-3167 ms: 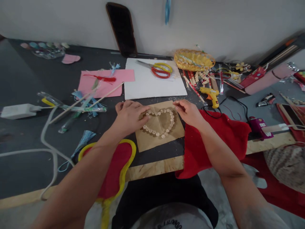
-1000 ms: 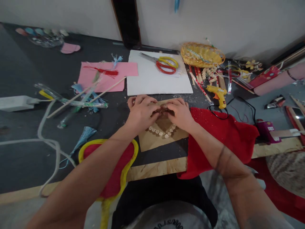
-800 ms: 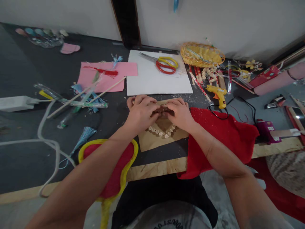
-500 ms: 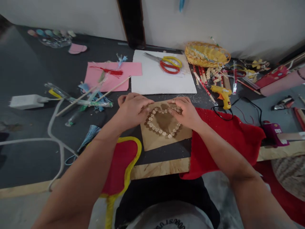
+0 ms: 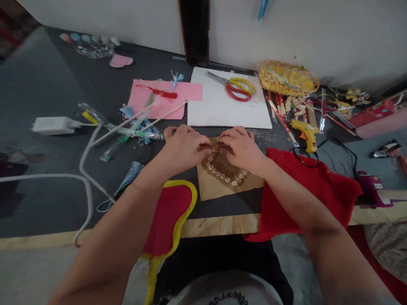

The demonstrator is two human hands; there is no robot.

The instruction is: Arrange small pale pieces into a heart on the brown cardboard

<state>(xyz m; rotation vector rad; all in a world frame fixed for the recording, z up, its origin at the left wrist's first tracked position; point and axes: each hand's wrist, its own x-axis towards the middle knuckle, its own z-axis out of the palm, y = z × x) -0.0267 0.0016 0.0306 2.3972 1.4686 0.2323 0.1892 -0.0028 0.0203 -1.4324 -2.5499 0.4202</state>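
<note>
A heart-shaped outline of small pale flower-shaped pieces [image 5: 222, 176] lies on a brown cardboard sheet [image 5: 210, 191]. At its upper left, my left hand [image 5: 186, 146] has thumb and fingers bent together by the outline. My right hand [image 5: 241, 148] meets it from the other side, its fingertips pinched at the top of the heart. Both hands hide the upper part of the outline, and whatever lies between the fingertips is too small to make out. Left of the cardboard is a red fan-like piece with yellow edging [image 5: 165, 212].
Behind are a white board [image 5: 222, 112] with scissors [image 5: 240, 89] and pink paper [image 5: 178, 112] with tassels. To the right are a yellow glue gun [image 5: 305, 133], a wicker basket [image 5: 288, 78] and red cloth [image 5: 305, 195]. A white power adapter [image 5: 54, 126] and cable sit left.
My right hand has shifted left along the heart's top, closer to my left hand. Its fingers now cover more of the outline's top. The whole view has swung slightly.
</note>
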